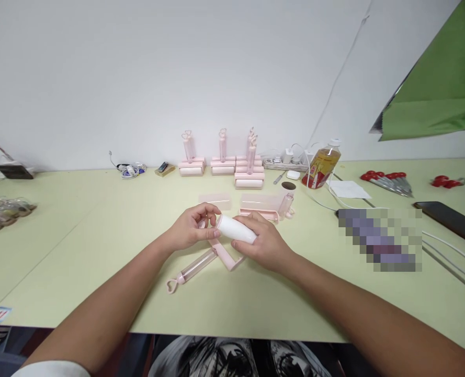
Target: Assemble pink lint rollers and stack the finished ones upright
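My right hand (265, 242) is wrapped round a white lint roll (235, 228) and holds it tilted above the table. The thumb of my left hand (193, 226) presses on the roll's pink-rimmed left end, and the other fingers curl above it. Below the roll lies a pink angled roller frame (225, 255), partly hidden by my hands. A clear tube handle (197, 266) with a pink heart-shaped loop rests on the table beside the frame. Just beyond my right hand are a pink roller part (259, 213), a clear cover (215, 201) and another clear handle (286, 205).
Several assembled pink lint rollers (249, 180) stand along the wall. To their right are a power strip (285, 163) and a drink bottle (321, 166). Red-handled scissors (389, 180), a black phone-like slab (452, 222) and white cables lie on the right. Wrapped items (4, 212) sit far left.
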`<move>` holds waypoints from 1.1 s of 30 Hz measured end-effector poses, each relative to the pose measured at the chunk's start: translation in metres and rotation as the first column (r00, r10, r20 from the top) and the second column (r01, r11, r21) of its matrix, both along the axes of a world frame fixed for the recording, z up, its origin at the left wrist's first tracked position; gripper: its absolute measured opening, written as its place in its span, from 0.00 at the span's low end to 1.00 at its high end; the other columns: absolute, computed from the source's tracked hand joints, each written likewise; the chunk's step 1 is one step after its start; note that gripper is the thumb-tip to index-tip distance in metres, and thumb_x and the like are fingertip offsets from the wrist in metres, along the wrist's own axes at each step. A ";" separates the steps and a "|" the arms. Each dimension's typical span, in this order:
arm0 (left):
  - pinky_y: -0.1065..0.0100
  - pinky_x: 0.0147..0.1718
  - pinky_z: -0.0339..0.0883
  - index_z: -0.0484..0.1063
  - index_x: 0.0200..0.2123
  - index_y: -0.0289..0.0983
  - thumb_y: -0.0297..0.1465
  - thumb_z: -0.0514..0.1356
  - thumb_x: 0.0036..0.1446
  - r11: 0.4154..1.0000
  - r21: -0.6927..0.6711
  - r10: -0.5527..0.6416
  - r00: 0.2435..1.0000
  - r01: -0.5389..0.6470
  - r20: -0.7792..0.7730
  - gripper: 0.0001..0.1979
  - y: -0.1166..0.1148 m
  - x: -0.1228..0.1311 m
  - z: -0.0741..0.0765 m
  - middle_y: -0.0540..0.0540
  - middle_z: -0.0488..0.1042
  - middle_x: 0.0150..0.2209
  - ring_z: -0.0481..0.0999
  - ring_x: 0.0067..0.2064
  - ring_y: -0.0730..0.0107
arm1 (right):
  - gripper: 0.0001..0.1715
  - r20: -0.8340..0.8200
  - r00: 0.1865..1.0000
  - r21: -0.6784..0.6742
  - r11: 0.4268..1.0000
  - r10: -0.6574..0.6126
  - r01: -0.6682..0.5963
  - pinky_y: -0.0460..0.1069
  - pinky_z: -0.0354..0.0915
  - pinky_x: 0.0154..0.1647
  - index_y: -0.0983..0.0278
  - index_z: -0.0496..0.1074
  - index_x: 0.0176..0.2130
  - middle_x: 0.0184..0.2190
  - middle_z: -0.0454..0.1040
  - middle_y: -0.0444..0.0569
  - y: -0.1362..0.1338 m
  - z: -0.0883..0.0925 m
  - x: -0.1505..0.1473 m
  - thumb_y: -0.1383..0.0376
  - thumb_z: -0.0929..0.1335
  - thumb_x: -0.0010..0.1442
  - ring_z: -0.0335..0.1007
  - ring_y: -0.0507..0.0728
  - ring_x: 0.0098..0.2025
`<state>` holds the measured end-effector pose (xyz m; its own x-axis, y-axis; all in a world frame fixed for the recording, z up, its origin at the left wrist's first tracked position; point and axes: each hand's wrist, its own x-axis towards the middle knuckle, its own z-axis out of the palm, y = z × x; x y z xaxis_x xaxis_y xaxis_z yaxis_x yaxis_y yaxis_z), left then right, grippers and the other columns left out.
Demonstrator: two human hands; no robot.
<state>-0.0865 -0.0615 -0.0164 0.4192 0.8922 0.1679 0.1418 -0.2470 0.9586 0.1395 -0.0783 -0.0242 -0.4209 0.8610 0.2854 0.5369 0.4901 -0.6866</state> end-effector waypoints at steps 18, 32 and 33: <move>0.74 0.22 0.46 0.66 0.36 0.36 0.36 0.69 0.45 0.991 -0.125 0.063 0.997 -0.056 0.049 0.19 0.005 -0.004 0.001 0.58 0.59 0.21 0.52 0.21 0.82 | 0.20 -0.008 1.000 -0.040 0.999 0.007 -0.007 0.52 0.63 0.40 0.56 0.74 0.47 0.35 0.66 0.46 0.003 -0.004 0.000 0.62 0.71 0.53 0.66 0.59 0.39; 0.68 0.30 0.63 0.79 0.38 0.35 0.36 0.65 0.44 0.944 -0.038 0.268 0.827 -0.328 -0.495 0.16 0.020 -0.010 -0.017 0.46 0.78 0.32 0.71 0.31 0.67 | 0.24 0.199 0.802 0.096 0.803 0.564 -0.588 0.52 0.62 0.46 0.62 0.71 0.49 0.39 0.76 0.49 -0.019 0.006 -0.002 0.69 0.70 0.50 0.70 0.58 0.41; 0.68 0.30 0.63 0.78 0.41 0.35 0.37 0.64 0.46 0.950 -0.049 0.248 0.841 -0.308 -0.481 0.18 0.019 -0.009 -0.018 0.45 0.78 0.33 0.71 0.31 0.67 | 0.23 0.216 0.805 0.079 0.812 0.552 -0.578 0.52 0.62 0.44 0.61 0.72 0.48 0.38 0.76 0.49 -0.020 0.008 0.000 0.69 0.69 0.50 0.70 0.58 0.40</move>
<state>-0.0958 -0.0421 -0.0343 0.1521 0.9835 -0.0979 0.6216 -0.0182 0.7831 0.1396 -0.0979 -0.0165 -0.8742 0.4131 0.2550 0.2394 0.8238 -0.5139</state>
